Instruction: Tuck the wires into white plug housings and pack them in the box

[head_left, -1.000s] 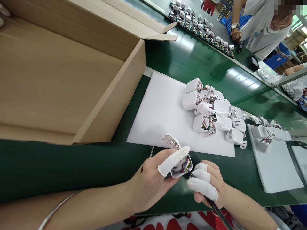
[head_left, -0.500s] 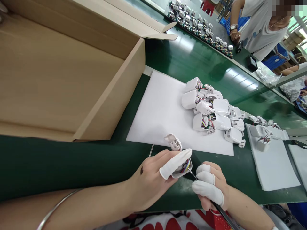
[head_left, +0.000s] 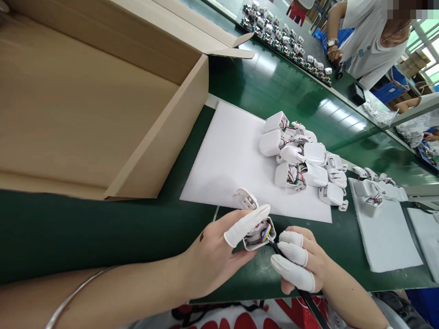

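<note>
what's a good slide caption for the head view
Left hand holding an open white housing, right hand holding a black tool at its coloured wires.

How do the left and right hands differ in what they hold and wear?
The left hand grips a white housing; the right hand holds a black tool.
The left hand shows one white finger cot; the right hand shows three.
Both hands are occupied.

left hand (head_left: pixel 214 251) holds open white housing (head_left: pixel 254 246) | right hand (head_left: pixel 310 260) grips black tool (head_left: pixel 311 305), tip at coloured wires (head_left: pixel 265 233) | cardboard box (head_left: pixel 168 128) leftward
</note>
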`<state>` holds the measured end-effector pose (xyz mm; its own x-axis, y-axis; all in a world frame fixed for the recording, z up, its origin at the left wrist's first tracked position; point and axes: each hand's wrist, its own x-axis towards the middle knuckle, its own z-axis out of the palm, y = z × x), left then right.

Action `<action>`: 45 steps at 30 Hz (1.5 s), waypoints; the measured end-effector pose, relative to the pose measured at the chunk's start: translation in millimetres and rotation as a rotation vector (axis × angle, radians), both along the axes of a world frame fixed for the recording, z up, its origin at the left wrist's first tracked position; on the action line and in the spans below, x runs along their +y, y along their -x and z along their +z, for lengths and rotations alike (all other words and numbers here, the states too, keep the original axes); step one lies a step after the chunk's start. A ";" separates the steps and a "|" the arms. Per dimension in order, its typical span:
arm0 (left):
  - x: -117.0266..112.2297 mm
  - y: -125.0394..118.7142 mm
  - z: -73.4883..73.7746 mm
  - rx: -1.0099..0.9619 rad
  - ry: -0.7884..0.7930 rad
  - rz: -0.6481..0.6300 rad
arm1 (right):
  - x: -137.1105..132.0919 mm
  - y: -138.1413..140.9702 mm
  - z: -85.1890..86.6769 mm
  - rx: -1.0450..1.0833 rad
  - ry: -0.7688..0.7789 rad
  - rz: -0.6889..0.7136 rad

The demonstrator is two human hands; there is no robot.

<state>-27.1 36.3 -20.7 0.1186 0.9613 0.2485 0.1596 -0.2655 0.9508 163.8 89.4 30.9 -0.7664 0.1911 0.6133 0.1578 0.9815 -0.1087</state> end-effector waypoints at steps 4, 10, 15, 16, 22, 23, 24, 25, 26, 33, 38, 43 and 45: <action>1.3 0.7 0.5 -0.005 -0.025 -0.021 | 3.8 3.0 0.2 0.000 0.010 0.011; 0.5 0.2 4.4 -0.072 0.013 -0.076 | -0.5 -2.0 7.1 -0.044 0.063 -0.022; 1.1 1.6 3.9 -0.064 -0.003 -0.098 | -1.6 -4.5 9.2 -0.038 0.078 -0.021; 1.3 1.8 3.3 -0.057 -0.009 -0.098 | -1.3 -4.4 9.4 -0.041 0.082 -0.022; 4.1 2.8 5.5 0.000 -0.073 -0.096 | -0.7 -2.4 11.4 -0.074 0.106 0.006; 4.8 3.0 7.3 0.013 -0.101 -0.098 | -0.8 -2.0 11.7 -0.077 0.109 0.013; 5.4 3.2 9.2 0.027 -0.128 -0.101 | -1.0 -1.8 12.0 -0.080 0.115 0.023; 5.9 3.3 11.1 0.043 -0.151 -0.106 | -1.3 -1.5 12.2 -0.082 0.123 0.035; 6.2 3.4 12.8 0.058 -0.168 -0.110 | -1.6 -1.2 12.3 -0.083 0.137 0.048; 6.4 2.3 16.2 0.146 -0.261 -0.138 | 0.7 3.3 0.5 0.166 0.613 -0.056; 6.9 2.8 16.3 0.111 -0.202 -0.210 | 6.7 1.0 -11.2 0.220 1.118 -0.128; 6.1 2.9 14.1 0.129 -0.246 -0.273 | 10.9 -0.8 -21.9 0.167 1.748 -0.220; 6.3 3.2 14.0 0.145 -0.255 -0.272 | 11.5 0.6 -26.9 0.205 1.896 -0.288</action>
